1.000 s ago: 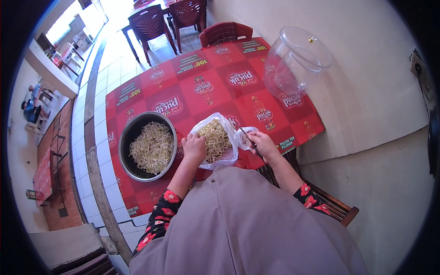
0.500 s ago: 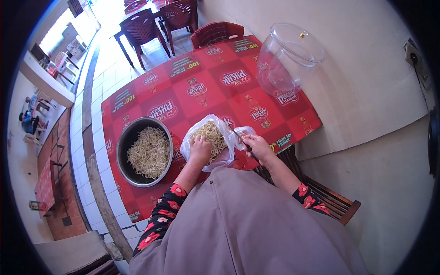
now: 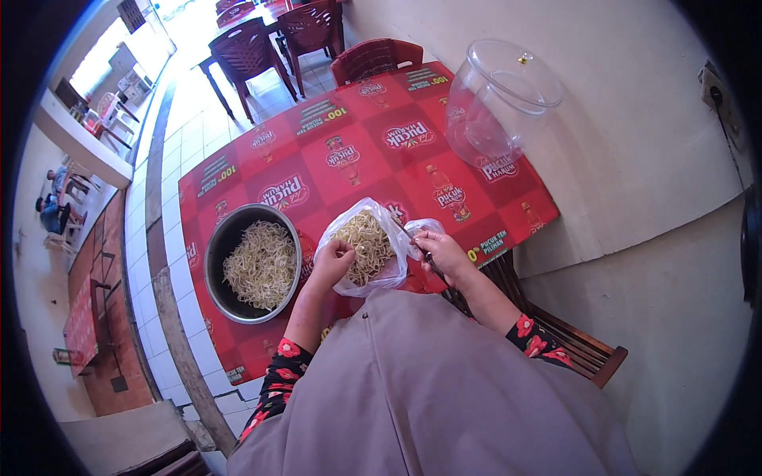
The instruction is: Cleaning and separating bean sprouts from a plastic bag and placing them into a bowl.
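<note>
Two hands are gripping a clear plastic bag (image 3: 367,252) of noodles on the red desk (image 3: 349,159), the left hand (image 3: 333,260) closed on its edge, the right hand (image 3: 443,252) pinching its mouth, just beside a metal bowl (image 3: 222,238) of noodles.

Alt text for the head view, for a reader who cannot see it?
Both hands, left and right, hold open a clear bag of pale noodles on a red table. Left of it sits a metal bowl of noodles; a big clear jar stands far right.
</note>
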Demonstrator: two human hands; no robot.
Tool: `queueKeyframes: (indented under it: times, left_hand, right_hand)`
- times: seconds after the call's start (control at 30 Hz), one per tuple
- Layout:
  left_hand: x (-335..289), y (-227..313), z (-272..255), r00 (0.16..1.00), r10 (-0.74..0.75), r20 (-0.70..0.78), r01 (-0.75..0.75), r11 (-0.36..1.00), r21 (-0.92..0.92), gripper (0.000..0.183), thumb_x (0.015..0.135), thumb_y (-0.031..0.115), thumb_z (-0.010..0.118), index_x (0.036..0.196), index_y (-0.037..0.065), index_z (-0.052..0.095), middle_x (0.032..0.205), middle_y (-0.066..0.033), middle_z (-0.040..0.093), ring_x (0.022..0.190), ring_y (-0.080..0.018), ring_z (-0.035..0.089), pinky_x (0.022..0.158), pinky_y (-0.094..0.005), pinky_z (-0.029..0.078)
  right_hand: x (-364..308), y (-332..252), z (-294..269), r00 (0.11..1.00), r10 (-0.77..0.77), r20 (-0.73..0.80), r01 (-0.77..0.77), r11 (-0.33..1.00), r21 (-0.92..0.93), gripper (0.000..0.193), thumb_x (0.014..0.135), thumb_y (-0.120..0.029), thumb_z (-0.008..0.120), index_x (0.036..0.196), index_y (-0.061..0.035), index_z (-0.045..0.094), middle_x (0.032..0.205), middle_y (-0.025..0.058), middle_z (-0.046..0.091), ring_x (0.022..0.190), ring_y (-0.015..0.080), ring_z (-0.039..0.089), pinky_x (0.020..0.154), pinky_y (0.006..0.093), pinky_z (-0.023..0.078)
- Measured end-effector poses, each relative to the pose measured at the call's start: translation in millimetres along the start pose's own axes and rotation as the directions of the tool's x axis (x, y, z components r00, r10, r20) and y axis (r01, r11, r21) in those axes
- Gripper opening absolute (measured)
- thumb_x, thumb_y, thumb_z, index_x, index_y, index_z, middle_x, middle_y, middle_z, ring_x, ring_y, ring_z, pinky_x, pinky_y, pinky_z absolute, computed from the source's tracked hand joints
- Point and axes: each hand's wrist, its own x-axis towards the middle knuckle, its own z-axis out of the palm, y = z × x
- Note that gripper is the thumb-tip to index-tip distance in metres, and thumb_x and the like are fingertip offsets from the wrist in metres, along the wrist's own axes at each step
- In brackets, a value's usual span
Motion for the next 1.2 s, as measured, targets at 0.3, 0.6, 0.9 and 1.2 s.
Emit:
queueKeyframes:
  times: [0.3, 0.6, 0.9, 1.2]
  left_hand:
    - [6, -11, -4, 0.982, -0.178, 0.063, 0.185, 0.835, -0.519, 0.013, 0.078, 0.011, 0.066, 0.086, 0.003, 0.059, 0.079, -0.0031, 0.061, 0.067, -0.0082, 0.056, 0.063, -0.0227, 0.044]
    - [3, -1, -1, 1.0, 0.01, -0.026, -0.013, 0.993, -0.118, 0.025, 0.078, 0.012, 0.068, 0.098, -0.002, 0.063, 0.079, -0.006, 0.065, 0.066, -0.0103, 0.057, 0.062, -0.0233, 0.047]
    - [-5, 24, 3, 0.999, -0.025, 0.023, 0.033, 0.862, -0.506, 0.027, 0.078, 0.007, 0.066, 0.102, -0.001, 0.057, 0.08, -0.0029, 0.062, 0.069, -0.0085, 0.056, 0.064, -0.0207, 0.044]
    - [-23, 61, 18, 0.974, 0.073, 0.216, 0.132, 0.591, -0.796, 0.037, 0.079, 0.001, 0.061, 0.111, 0.007, 0.044, 0.083, -0.0001, 0.059, 0.07, -0.0063, 0.055, 0.059, -0.0171, 0.042]
  right_hand:
    - [-1, -1, 4, 1.0, -0.007, 0.02, 0.007, 1.0, -0.005, 0.016, 0.09, -0.017, 0.047, 0.09, -0.0042, 0.055, 0.063, -0.0003, 0.049, 0.047, 0.0058, 0.045, 0.04, 0.0179, 0.037]
    - [-5, -4, 6, 1.0, 0.004, 0.023, -0.005, 1.0, 0.014, 0.017, 0.09, -0.018, 0.046, 0.091, -0.0033, 0.055, 0.063, 0.0001, 0.05, 0.046, 0.0064, 0.045, 0.04, 0.0178, 0.037]
    - [-2, 1, 12, 0.998, -0.026, 0.054, 0.026, 1.0, 0.007, 0.018, 0.091, -0.019, 0.048, 0.099, -0.004, 0.053, 0.065, 0.0001, 0.05, 0.048, 0.0062, 0.045, 0.043, 0.0192, 0.038]
    - [-9, -1, 35, 0.968, -0.196, 0.159, 0.217, 0.968, -0.125, 0.024, 0.091, -0.018, 0.052, 0.112, -0.0075, 0.05, 0.065, -0.0025, 0.047, 0.051, 0.0051, 0.044, 0.046, 0.0192, 0.036]
